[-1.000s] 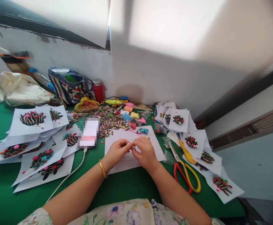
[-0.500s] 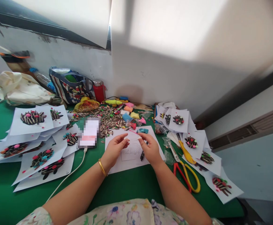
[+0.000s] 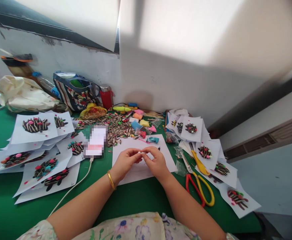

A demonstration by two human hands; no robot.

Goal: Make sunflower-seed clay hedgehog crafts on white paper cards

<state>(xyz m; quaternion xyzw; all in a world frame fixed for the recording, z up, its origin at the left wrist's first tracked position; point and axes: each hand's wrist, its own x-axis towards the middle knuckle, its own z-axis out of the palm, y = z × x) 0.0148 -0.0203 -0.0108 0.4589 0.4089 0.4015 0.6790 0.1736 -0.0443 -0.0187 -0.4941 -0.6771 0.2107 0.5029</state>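
Note:
Over a white sheet of paper (image 3: 169, 161), my left hand (image 3: 125, 163) and my right hand (image 3: 156, 162) meet fingertip to fingertip. Both are closed in a pinch around a small white piece (image 3: 140, 153), mostly covered by the fingers; its material is hard to make out. The drawing on the paper is largely hidden beneath my hands. Just beyond my fingers lie a thin pink stick (image 3: 143, 141) and a blue lump in wrapping (image 3: 152, 140).
Sunflower seeds (image 3: 115, 125) and coloured clay packets (image 3: 136, 125) lie at the back. Seed-decorated sheets are stacked left (image 3: 34, 128) and right (image 3: 206, 151). Scissors (image 3: 198, 186) with red and yellow handles rest at right; a phone (image 3: 95, 141) with a cable is at left.
My hands were apart with a thin white strip between them; now they have come together, fingertips touching. The black pen on the paper is now mostly covered by my right hand.

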